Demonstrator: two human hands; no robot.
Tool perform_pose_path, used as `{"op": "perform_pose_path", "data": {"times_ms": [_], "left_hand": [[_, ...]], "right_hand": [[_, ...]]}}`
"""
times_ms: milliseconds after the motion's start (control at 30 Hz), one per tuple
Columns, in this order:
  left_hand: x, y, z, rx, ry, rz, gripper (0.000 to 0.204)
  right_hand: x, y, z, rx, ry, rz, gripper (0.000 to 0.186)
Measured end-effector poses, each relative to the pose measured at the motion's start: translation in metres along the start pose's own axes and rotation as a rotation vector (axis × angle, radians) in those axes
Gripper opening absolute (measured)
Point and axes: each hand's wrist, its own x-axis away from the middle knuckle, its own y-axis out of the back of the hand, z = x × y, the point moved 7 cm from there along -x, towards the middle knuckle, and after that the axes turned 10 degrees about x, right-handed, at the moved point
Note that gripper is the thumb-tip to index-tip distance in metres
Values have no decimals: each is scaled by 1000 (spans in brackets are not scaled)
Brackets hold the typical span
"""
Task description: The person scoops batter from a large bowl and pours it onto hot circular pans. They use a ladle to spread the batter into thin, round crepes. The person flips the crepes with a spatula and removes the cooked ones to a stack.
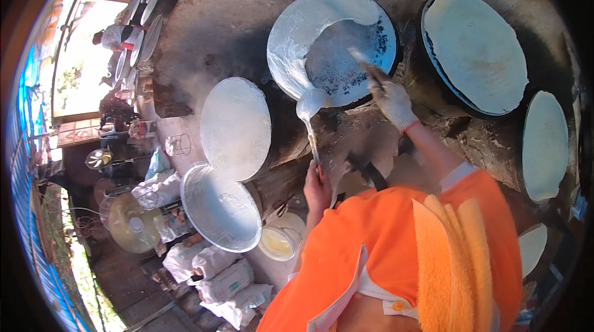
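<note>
My bare left hand (318, 187) grips the handle of a ladle (311, 106), whose bowl is coated in white batter. The bowl sits at the near rim of a round griddle (385, 54). A wide crescent of wet batter (291, 41) covers the griddle's left and far sides; its middle and right show dark, speckled metal. In a pale work glove, my right hand (393, 104) is closed round a tool with a dark handle (375, 76). Its pale tip is smeared by motion over the griddle's right part, so its kind is unclear.
Pale flat sheets cover griddles at right (476, 51), far right (546, 146) and left (235, 128). A large metal basin (221, 207) with white liquid stands lower left, beside a bucket (279, 242) and white sacks (226, 279). A fan (133, 223) and another person (115, 38) are farther left.
</note>
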Motion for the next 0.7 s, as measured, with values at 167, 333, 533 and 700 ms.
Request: {"op": "perform_pose_path", "data": {"times_ms": [167,333,533,700], "left_hand": [[-48,94,-26,721,40,200,18],[-126,164,-65,914,-159,171,33],[-81,202,5,946,24,208,34],[-38,214,25,1096,214,211,39]], "right_hand": [[31,-31,72,-577,-32,-17,34],[26,-134,194,-1253,-570,96,18],[48,-142,229,-1442,-787,-28,16],[-4,-204,199,-1095,-583,-147,13]]}}
